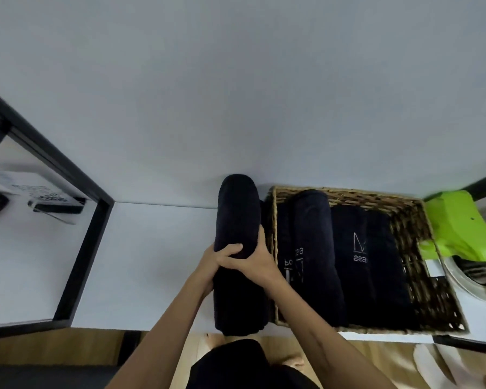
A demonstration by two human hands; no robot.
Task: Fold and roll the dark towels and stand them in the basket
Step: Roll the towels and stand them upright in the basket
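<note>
Rolled towel (237, 220): a dark roll lying on the white table (157, 248), just left of the basket, its long side running along the basket's left wall.
Right hand (253, 258): fingers curled over the middle of the rolled towel from the basket side, gripping it.
Left hand (211, 262): clasped round the same roll from the side away from the basket, thumb over the top, fingers partly overlapped by the right hand.
Basket (421, 265): woven wicker, rectangular, standing on the table to the right of the held roll.
Towels in basket (348, 265): several dark rolls packed side by side and filling most of the basket from its left wall; pale embroidered lettering shows on two of them; a strip of wicker floor stays bare along the right wall.
Green bag (458, 226): bright green, crumpled, just beyond the basket's right wall.
Black frame (79, 220): a dark metal frame well to the left of the basket, with small objects, too blurred to name, seen through it.
</note>
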